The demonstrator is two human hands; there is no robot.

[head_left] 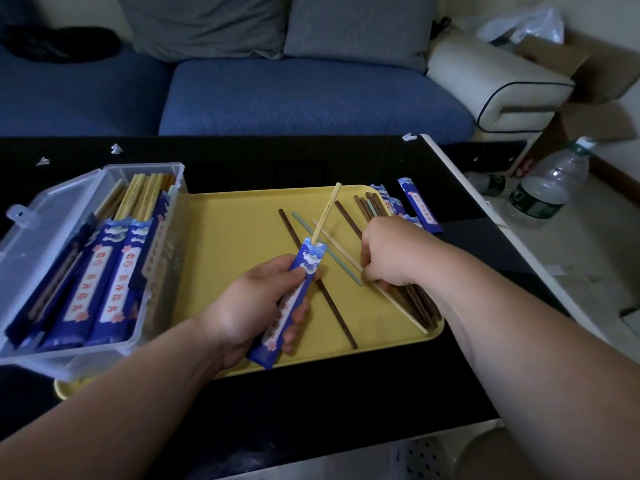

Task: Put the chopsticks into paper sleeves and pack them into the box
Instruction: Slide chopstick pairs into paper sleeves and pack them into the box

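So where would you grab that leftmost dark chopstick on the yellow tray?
Pinch the dark chopstick near its bare near end, from above: it lies flat on the tray, and the left hand with its sleeve covers the middle.

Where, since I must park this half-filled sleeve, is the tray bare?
Free: the far-left part of the tray, between the clear box and the dark chopstick; also the black table beyond it. Crowded: the right side, loose chopsticks under the right hand.
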